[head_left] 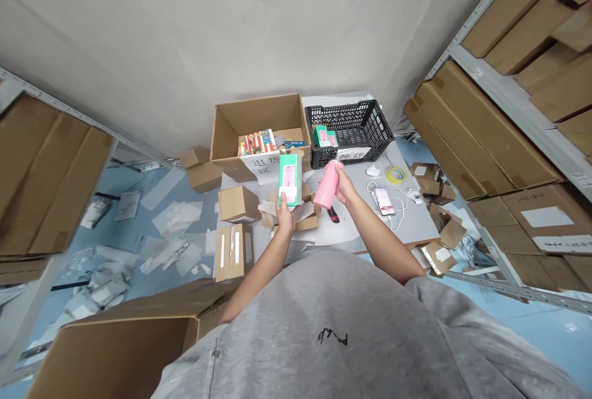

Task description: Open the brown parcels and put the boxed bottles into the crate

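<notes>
My left hand [285, 215] grips the lower end of a green and white box [289, 164] with a picture of a pink bottle on its front. In my right hand [345, 184] is a pink bottle [327, 184], tilted, its lower end towards me. Both are held above the table [356, 226]. Below them lie an opened cardboard box [308, 221] with torn paper and a red and black box cutter [333, 215]. My right fingers are partly hidden behind the bottle.
A cardboard box [226, 134] with books stands at the back left, beside a black plastic crate [383, 134] holding green boxes. Tape [396, 175], a phone [383, 200] and a cable lie at right. Closed cartons [234, 252] sit at left; shelves flank both sides.
</notes>
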